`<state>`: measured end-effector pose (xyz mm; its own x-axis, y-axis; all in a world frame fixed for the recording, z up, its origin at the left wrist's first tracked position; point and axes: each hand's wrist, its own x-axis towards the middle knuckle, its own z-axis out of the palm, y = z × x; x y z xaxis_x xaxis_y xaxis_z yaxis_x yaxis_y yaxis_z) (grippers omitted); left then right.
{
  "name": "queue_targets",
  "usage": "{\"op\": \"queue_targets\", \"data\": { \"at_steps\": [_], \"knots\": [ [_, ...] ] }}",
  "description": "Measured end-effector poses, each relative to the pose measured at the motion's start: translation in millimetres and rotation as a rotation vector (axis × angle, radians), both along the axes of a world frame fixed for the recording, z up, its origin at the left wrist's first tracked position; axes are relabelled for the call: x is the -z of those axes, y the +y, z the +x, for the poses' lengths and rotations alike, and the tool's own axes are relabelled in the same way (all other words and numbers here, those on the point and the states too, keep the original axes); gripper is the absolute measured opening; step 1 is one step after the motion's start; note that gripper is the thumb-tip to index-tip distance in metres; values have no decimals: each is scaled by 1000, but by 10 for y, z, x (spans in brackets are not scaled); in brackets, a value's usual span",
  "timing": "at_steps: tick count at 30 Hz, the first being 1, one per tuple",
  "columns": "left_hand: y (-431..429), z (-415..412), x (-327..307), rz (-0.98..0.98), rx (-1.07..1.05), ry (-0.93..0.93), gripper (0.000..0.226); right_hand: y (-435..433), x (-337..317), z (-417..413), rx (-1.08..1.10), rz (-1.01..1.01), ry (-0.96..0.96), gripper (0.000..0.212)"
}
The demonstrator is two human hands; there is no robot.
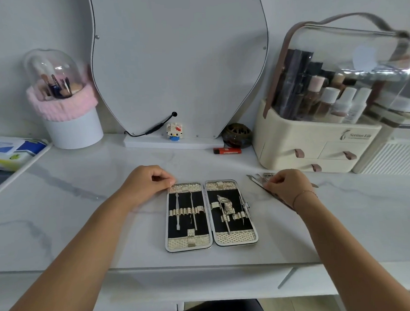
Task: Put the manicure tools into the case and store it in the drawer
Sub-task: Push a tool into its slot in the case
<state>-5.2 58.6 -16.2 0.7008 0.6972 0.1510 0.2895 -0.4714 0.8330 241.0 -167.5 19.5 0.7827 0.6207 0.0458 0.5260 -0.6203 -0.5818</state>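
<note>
**Desk:** Where's the case?

**Me:** Open flat on the marble table, straight ahead of me. Slim tools sit under its straps in both halves.

**Desk:** And the hands?

**Me:** My left hand is curled at the case's far left corner, with the thumb touching it. Whether it pinches the rim, I can't tell. My right hand is just right of the case, fingers pinched on the loose tools lying there on the table.
</note>
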Motion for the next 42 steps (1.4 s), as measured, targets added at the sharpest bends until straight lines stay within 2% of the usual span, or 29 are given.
{"op": "queue_targets", "data": {
  "at_steps": [2,6,13,19,29,42],
  "knots": [
    [-3,-3,-5,-2,1,-3,5,-9,-18,-10,-22,75,34,17],
    [-6,-7,-18,15,9,18,5,51,-120,-166,-167,228,203,20],
    [-6,-9,-29,17,1,32,4,523,-226,-554,-470,128,459,22],
    [-4,-4,-33,20,2,43,7,789,-212,-613,-547,13,406,3],
    [1,1,-45,43,19,59,8,937,-216,-646,-544,-99,441,9],
    [-3,-4,-47,54,27,62,8,949,-179,-676,-541,-82,391,5]
  ]
}}
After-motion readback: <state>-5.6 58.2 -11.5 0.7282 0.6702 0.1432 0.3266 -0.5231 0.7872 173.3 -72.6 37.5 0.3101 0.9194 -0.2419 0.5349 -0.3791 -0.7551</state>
